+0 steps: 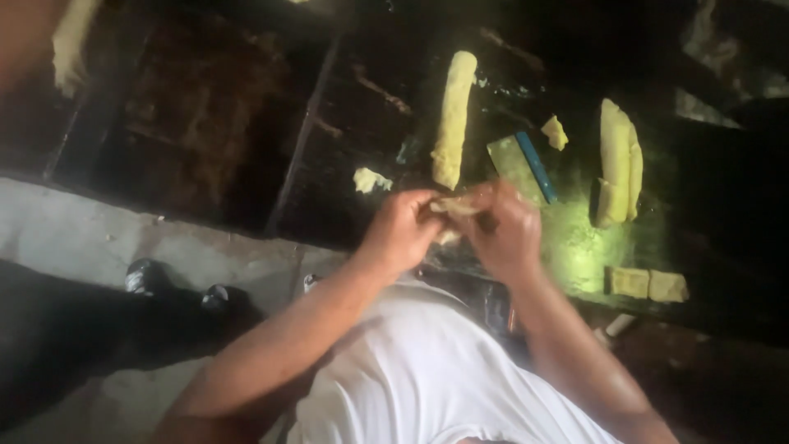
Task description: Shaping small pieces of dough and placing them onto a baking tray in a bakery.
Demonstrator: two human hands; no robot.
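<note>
Head view is showing us our two hands meeting over the near edge of a dark tabletop (394, 115). Our left hand (400, 233) and our right hand (507, 233) are both pinching a small flat piece of dough (457, 205) between them; each grip is clenched on that dough piece, fingers curled around its ends. The motion is blurring the fingers, so we cannot tell exactly how the dough is folded.

From the held piece, a long dough roll (453, 119) is lying toward 12 o'clock, running away from us. A metal scraper with a blue handle (521, 167) is resting at about 1 o'clock, just beside our right hand. A small dough scrap (555, 132) is sitting past the scraper, also near 1 o'clock. A thick folded dough log (619, 162) is lying toward 2 o'clock, well apart from our hands. Two square cut dough pieces (648, 284) are sitting side by side at about 4 o'clock near the tabletop's edge. Another small dough bit (370, 179) is lying at 10 o'clock, near our left hand.

We are wearing a white shirt (427, 370). A pale floor (99, 247) is showing at 8 o'clock, with dark shoes (177, 288) standing on it.
</note>
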